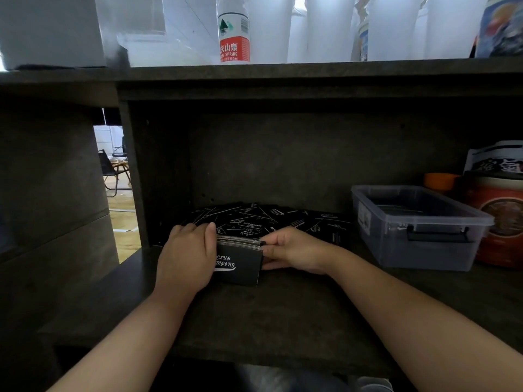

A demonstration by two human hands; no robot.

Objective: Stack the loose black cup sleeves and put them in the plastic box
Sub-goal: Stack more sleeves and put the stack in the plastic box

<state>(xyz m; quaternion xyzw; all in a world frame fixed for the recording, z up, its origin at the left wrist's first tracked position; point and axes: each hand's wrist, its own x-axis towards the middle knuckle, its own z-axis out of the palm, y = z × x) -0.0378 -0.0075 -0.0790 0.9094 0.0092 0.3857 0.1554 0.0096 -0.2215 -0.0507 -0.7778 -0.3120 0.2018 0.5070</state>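
Note:
A stack of black cup sleeves (pixel 240 260) with white "CLUB CAMPING" lettering stands on edge on the dark shelf, pressed between both hands. My left hand (pixel 188 256) grips its left side, and my right hand (pixel 294 251) pinches its right side. Behind them, several loose black sleeves (pixel 263 219) lie scattered flat at the back of the shelf. The clear plastic box (pixel 418 250) with a black latch sits open to the right, apart from my hands, with a few dark sleeves lying in its bottom.
An orange-red tin (pixel 501 219) and an orange lid stand right of the box. The shelf board (pixel 254 321) runs toward me. Above, a top shelf holds a water bottle (pixel 234 32) and white cup stacks. A gap at left shows a room with a chair.

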